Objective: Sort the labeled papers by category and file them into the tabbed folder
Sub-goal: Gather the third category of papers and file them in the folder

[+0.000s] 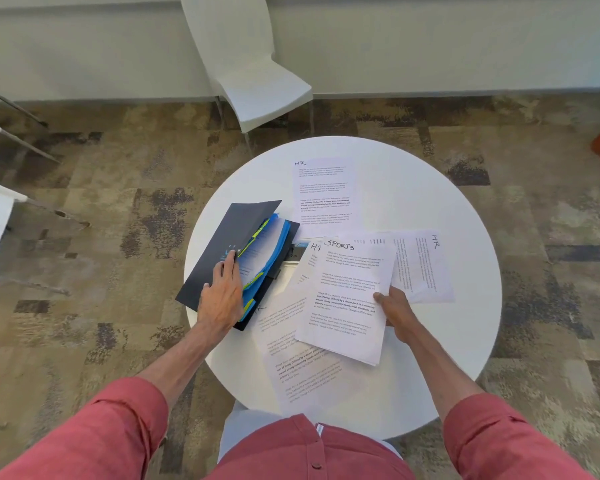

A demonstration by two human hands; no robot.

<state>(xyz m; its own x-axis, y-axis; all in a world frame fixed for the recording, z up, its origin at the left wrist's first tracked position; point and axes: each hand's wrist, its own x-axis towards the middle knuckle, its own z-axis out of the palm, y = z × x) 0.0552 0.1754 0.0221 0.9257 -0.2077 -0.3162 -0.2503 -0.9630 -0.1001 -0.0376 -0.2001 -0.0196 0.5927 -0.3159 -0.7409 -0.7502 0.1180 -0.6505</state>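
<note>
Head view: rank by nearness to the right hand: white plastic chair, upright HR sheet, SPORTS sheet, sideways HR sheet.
1. SPORTS sheet: in right hand.
2. Sideways HR sheet: just beyond, right.
3. Upright HR sheet: far tabletop.
4. White chair: beyond table.

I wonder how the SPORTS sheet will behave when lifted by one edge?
The SPORTS sheet is thin paper, pinched by the right hand at one edge only, so it will probably droop. It looks light and could slide easily over the smooth white table.
</note>
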